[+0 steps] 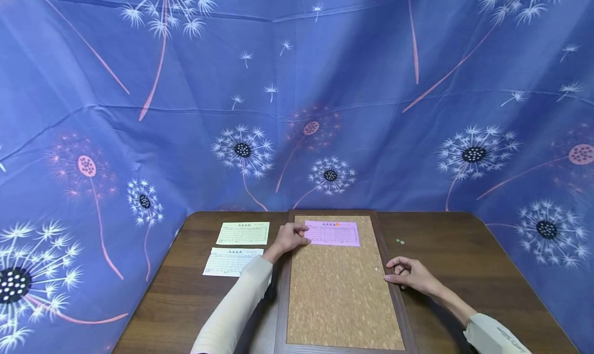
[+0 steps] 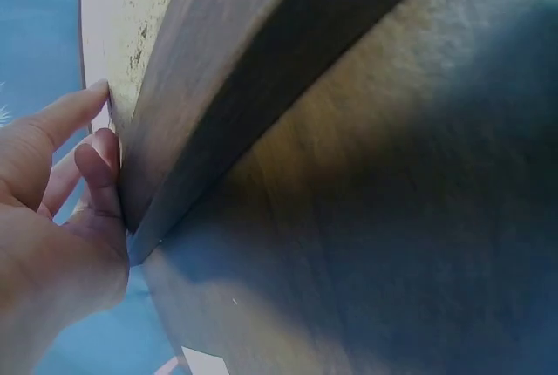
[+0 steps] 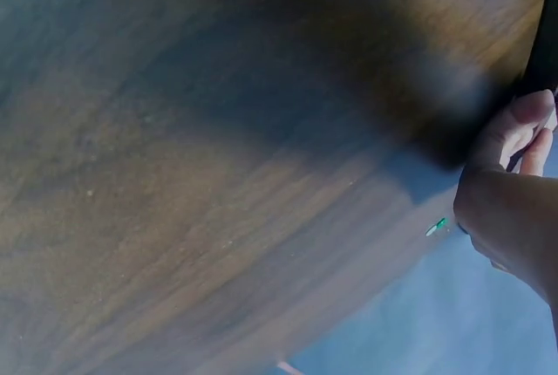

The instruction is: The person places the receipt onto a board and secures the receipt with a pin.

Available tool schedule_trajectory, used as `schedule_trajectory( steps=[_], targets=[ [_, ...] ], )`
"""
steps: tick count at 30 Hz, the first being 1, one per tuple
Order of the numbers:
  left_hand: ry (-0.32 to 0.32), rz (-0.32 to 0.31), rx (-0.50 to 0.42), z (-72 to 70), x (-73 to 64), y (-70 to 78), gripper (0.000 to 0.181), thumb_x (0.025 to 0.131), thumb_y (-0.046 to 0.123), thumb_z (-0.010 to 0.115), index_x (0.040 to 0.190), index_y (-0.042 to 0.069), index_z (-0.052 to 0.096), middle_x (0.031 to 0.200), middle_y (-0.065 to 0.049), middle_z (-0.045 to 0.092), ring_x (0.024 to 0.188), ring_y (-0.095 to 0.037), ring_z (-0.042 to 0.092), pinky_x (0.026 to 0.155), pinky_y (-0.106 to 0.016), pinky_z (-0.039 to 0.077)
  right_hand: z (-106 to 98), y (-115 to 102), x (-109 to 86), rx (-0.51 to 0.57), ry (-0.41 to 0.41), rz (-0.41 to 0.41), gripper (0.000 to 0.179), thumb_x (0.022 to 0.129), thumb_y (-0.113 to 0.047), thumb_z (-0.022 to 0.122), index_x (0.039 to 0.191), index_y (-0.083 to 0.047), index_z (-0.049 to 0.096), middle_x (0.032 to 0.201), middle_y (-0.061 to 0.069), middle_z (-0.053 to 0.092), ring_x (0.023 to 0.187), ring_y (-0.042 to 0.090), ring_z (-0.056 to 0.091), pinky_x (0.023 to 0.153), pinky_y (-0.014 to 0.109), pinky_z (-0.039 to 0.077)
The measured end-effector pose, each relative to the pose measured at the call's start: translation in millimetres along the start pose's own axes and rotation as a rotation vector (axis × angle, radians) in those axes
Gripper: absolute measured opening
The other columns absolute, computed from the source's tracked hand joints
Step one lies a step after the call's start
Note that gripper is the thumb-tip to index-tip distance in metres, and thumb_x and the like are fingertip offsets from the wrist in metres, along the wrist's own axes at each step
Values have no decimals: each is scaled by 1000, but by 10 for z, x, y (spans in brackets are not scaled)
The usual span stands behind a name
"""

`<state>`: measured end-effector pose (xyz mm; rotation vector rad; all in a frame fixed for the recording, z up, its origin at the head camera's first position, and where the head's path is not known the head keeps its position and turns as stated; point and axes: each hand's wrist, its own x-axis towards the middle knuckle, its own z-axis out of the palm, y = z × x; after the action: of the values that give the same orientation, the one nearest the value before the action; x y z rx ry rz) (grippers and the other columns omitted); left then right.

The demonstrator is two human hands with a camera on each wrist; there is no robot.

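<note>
A purple printed slip [image 1: 332, 234] lies near the top of a cork board [image 1: 343, 292] with a dark wooden frame. An orange spot [image 1: 337, 224], perhaps a pin head, shows at the slip's top edge. My left hand [image 1: 289, 239] touches the slip's left edge, thumb and forefinger spread apart. In the left wrist view, that hand [image 2: 65, 192] is beside the board's frame [image 2: 209, 70]. My right hand [image 1: 413, 275] is at the frame's right side, thumb and forefinger apart. A tiny pale object [image 1: 376, 268] is on the cork near its fingertips; its kind is unclear.
Left of the board, a light green slip [image 1: 243, 234] lies on the brown table [image 1: 171, 302] above a white slip [image 1: 232, 262], partly covered by my left sleeve. Small green pieces [image 1: 400, 241] lie right of the board. A blue dandelion-patterned cloth [image 1: 371, 153] hangs behind.
</note>
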<state>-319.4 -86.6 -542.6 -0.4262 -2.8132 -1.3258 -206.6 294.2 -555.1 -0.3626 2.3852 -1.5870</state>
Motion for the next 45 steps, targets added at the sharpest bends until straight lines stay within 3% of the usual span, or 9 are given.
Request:
schedule_trajectory(
  steps=[10,18,21,25,28,32,34,41,45],
  targets=[
    [-7,-23,-179,-96,-172,-138,29,87,2,76,115,-4,74,83,-11,71,63,0,49,56,-12,39,5,-4,12,31,-18,-37,39,91,-4,74,116,19,55,83,-4,55,63,0,55,56,24,55],
    [54,-47,-336,-248,-437,-380,27,90,-3,71,116,-11,70,84,-26,68,58,-7,55,50,-17,45,11,3,-28,24,-5,-1,38,91,-5,74,116,18,56,82,-4,55,63,0,54,56,24,54],
    [72,-87,-346,-441,-575,-469,29,91,-4,69,118,-14,67,89,-32,67,60,-11,57,50,-20,46,22,9,-43,30,-8,-2,39,91,-4,74,116,18,55,82,-4,56,63,0,55,57,23,53],
    [71,-139,-351,-870,-809,-443,34,92,-6,66,124,-18,62,97,-39,65,63,-14,61,53,-23,49,36,24,-62,39,-10,-11,40,89,-4,75,116,18,55,83,-4,55,64,-1,56,57,23,54],
    [95,-182,-325,-1150,-921,-618,38,92,-3,68,127,-15,61,94,-31,68,65,-11,62,54,-22,50,40,34,-73,43,-9,-19,40,89,-4,75,115,19,55,83,-5,55,64,-2,56,56,23,54],
    [164,-271,-294,-1427,-1051,-1017,43,93,7,72,132,-7,62,88,-6,72,66,-9,63,55,-22,49,34,20,-71,47,-20,-34,40,90,-3,75,116,19,54,83,-5,56,64,-2,56,56,23,54],
    [197,-309,-278,-1569,-1157,-1114,44,93,8,72,133,-7,61,87,-1,72,67,-9,63,56,-22,49,25,3,-62,47,-31,-48,39,90,-3,74,116,19,54,84,-3,56,64,-1,55,57,23,54],
    [234,-407,-177,-1835,-1436,-1340,48,90,13,76,133,-4,63,87,7,70,74,1,61,66,-17,52,-4,-33,-46,42,-42,-94,36,91,-1,73,114,19,55,83,-4,57,63,-2,54,56,23,53],
    [220,-415,-115,-1873,-1478,-1390,55,87,16,80,135,-2,62,97,-1,69,77,3,59,70,-15,49,-2,-29,-54,42,-33,-85,36,91,-2,73,114,19,55,82,-5,57,63,-2,55,56,23,53]
  ],
)
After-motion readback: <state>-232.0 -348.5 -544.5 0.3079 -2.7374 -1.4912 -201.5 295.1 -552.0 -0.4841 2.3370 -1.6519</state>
